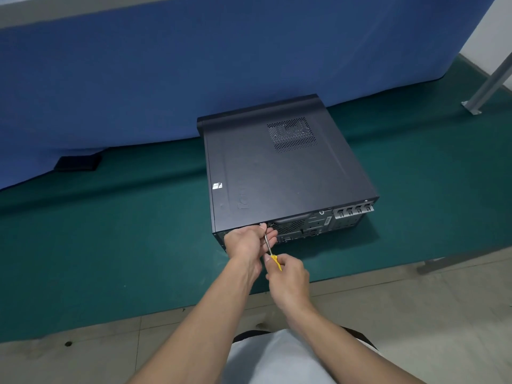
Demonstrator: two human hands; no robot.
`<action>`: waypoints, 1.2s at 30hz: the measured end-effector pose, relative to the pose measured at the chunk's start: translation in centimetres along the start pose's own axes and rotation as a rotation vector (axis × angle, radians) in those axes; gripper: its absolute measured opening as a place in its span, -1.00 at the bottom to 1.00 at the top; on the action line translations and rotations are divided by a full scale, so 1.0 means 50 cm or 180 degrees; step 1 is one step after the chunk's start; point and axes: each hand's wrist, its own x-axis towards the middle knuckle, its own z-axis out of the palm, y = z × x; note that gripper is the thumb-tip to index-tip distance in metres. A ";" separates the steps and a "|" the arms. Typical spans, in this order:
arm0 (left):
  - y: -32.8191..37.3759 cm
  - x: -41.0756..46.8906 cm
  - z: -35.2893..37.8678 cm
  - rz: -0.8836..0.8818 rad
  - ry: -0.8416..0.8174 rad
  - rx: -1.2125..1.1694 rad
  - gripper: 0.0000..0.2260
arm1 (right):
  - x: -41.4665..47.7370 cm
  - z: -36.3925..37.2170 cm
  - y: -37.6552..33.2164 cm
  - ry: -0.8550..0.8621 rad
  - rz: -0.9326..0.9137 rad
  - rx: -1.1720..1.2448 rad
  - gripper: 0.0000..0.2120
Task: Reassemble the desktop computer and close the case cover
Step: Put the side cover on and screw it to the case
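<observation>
The desktop computer point(285, 167) is a dark, flat box lying on its side on the green surface point(124, 231), in front of a blue cloth point(194, 65). Its case cover point(266, 173) sits on top and lies flush with the body. The cover has a perforated vent point(292, 134) toward the far right and a small sticker point(217, 186) near the left edge. The rear panel point(304, 228) faces the person, with ports, a grille and a row of silver slot brackets point(353, 211) at its right end.

Both hands are at the near left part of that rear panel, just under the cover's edge. The left hand point(246, 241) is against the panel, its fingers curled around the metal shaft of a screwdriver point(273, 257) close to the tip. The right hand point(289, 275) is just behind and below it, clear of the case, gripping the yellow handle with curled fingers. The shaft slants up to the panel's top edge, where a small bright screw head point(261, 224) shows.
</observation>
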 end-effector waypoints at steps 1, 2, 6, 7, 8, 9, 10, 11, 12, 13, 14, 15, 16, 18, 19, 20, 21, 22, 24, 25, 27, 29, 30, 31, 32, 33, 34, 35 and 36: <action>0.001 0.000 -0.003 -0.0021 -0.0037 -0.0010 -0.94 | 0.001 0.003 0.002 0.0082 -0.0077 -0.0094 -0.67; 0.004 0.000 -0.008 -0.0060 -0.0121 -0.0025 -0.92 | 0.003 0.006 0.003 0.0130 -0.0109 -0.0132 -0.66; 0.024 0.002 -0.029 -0.0306 -0.0562 -0.0082 -0.76 | 0.008 0.018 0.005 0.0242 -0.0274 -0.0367 -0.66; 0.028 0.004 -0.032 -0.0352 -0.0600 -0.0065 -0.74 | 0.010 0.021 0.006 0.0264 -0.0324 -0.0403 -0.70; 0.030 0.005 -0.033 -0.0384 -0.0611 -0.0035 -0.73 | 0.011 0.024 0.006 0.0257 -0.0369 -0.0426 -0.74; 0.033 0.006 -0.034 -0.0406 -0.0609 0.0007 -0.73 | 0.013 0.026 0.006 0.0245 -0.0408 -0.0437 -0.76; 0.035 0.008 -0.035 -0.0421 -0.0602 0.0059 -0.73 | 0.015 0.029 0.005 0.0230 -0.0429 -0.0456 -0.78; 0.036 0.010 -0.037 -0.0435 -0.0596 0.0120 -0.73 | 0.018 0.031 0.005 0.0216 -0.0430 -0.0452 -0.78; 0.038 0.012 -0.039 -0.0449 -0.0595 0.0172 -0.73 | 0.022 0.032 0.003 0.0202 -0.0413 -0.0432 -0.76; 0.039 0.013 -0.041 -0.0465 -0.0595 0.0207 -0.73 | 0.026 0.033 0.002 0.0154 -0.0343 -0.0343 -0.73; 0.040 0.014 -0.042 -0.0478 -0.0590 0.0224 -0.73 | 0.029 0.031 0.001 0.0045 -0.0205 -0.0138 -0.71; 0.039 0.015 -0.043 -0.0486 -0.0582 0.0239 -0.73 | 0.030 0.030 0.001 -0.0114 0.0017 0.0294 -0.70; 0.038 0.016 -0.043 -0.0488 -0.0574 0.0253 -0.73 | 0.031 0.029 0.002 -0.0315 0.0315 0.0916 -0.71; 0.038 0.016 -0.044 -0.0489 -0.0570 0.0260 -0.73 | 0.031 0.022 0.006 -0.0881 0.0986 0.2369 -0.69; 0.038 0.016 -0.044 -0.0493 -0.0571 0.0250 -0.73 | 0.033 0.016 0.009 -0.1232 0.1312 0.2997 -0.66; 0.038 0.016 -0.045 -0.0499 -0.0568 0.0237 -0.73 | 0.036 0.010 0.009 -0.1574 0.1587 0.3484 -0.65; 0.038 0.016 -0.044 -0.0508 -0.0565 0.0223 -0.73 | 0.038 0.002 0.009 -0.1878 0.1773 0.3810 -0.66; 0.037 0.014 -0.044 -0.0512 -0.0558 0.0204 -0.73 | 0.042 -0.004 0.011 -0.2116 0.1879 0.4031 -0.68; 0.032 0.011 -0.041 -0.0476 -0.0522 0.0163 -0.77 | 0.047 -0.013 0.016 -0.2409 0.1960 0.4250 -0.72; 0.028 0.009 -0.039 -0.0432 -0.0493 0.0155 -0.81 | 0.046 -0.014 0.017 -0.2428 0.1971 0.4268 -0.73; 0.022 0.004 -0.034 -0.0304 -0.0388 0.0152 -0.89 | 0.040 -0.009 0.013 -0.2224 0.1978 0.4230 -0.74; 0.016 0.004 -0.028 -0.0166 -0.0274 0.0183 -0.94 | 0.031 0.003 0.009 -0.1549 0.1746 0.3670 -0.71; 0.014 0.002 -0.024 -0.0112 -0.0242 0.0189 -0.96 | 0.024 0.007 0.007 -0.1152 0.1444 0.2895 -0.69; 0.012 0.001 -0.020 -0.0074 -0.0206 0.0172 -0.97 | 0.015 0.009 0.006 -0.0773 0.1038 0.1825 -0.68; 0.010 0.001 -0.017 -0.0043 -0.0147 0.0154 -0.97 | 0.004 0.013 0.008 -0.0434 0.0601 0.0757 -0.68; 0.007 0.002 -0.014 -0.0012 -0.0083 0.0154 -0.96 | -0.004 0.017 0.014 -0.0156 0.0200 -0.0076 -0.69; 0.004 0.002 -0.013 0.0017 -0.0042 0.0167 -0.96 | -0.009 0.022 0.017 0.0061 -0.0099 -0.0560 -0.71; 0.003 0.001 -0.013 0.0032 -0.0041 0.0178 -0.96 | -0.009 0.025 0.018 0.0206 -0.0253 -0.0771 -0.73; 0.004 0.000 -0.016 0.0020 -0.0086 0.0178 -0.95 | -0.006 0.027 0.019 0.0255 -0.0266 -0.0790 -0.73</action>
